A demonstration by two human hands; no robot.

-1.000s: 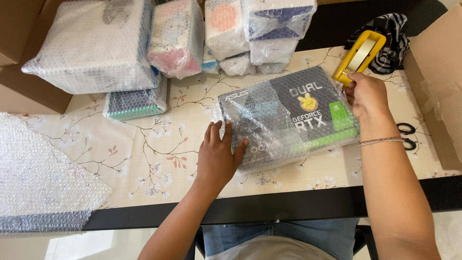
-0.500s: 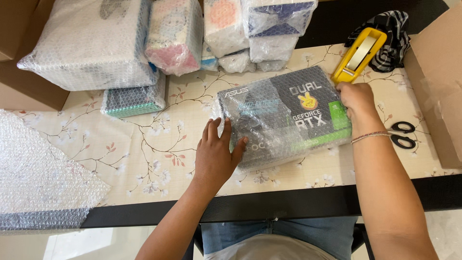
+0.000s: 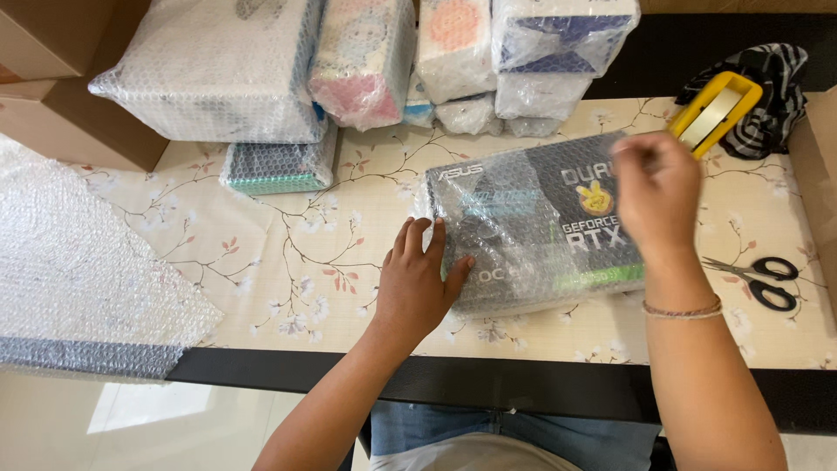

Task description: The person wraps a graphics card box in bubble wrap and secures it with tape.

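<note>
Head view shows the dark graphics-card box [image 3: 540, 227], wrapped in bubble wrap, lying flat on the floral tablecloth [image 3: 288, 253] just right of centre. The left hand [image 3: 418, 279] lies open, palm down, on the box's lower left corner at about 7 o'clock. The right hand [image 3: 654, 192] hangs over the box's right end at 3 o'clock, motion-blurred, fingers curled together; I cannot tell whether it pinches tape, wrap or nothing.

The wrap looks loose along the near edge, so it could spring open if the left palm lifts. The smooth cloth may let the box slide under a sideways pull.

The yellow tape dispenser [image 3: 715, 109] sits at 1 o'clock from the box against a striped cloth [image 3: 767, 83]; scissors [image 3: 754, 275] lie at 4 o'clock, near the right forearm, and an elbow could knock them. Wrapped parcels [image 3: 218, 74] at 11 o'clock are cut off by the top edge. The bubble-wrap sheet [image 3: 78, 262] at 9 o'clock overhangs the table.
</note>
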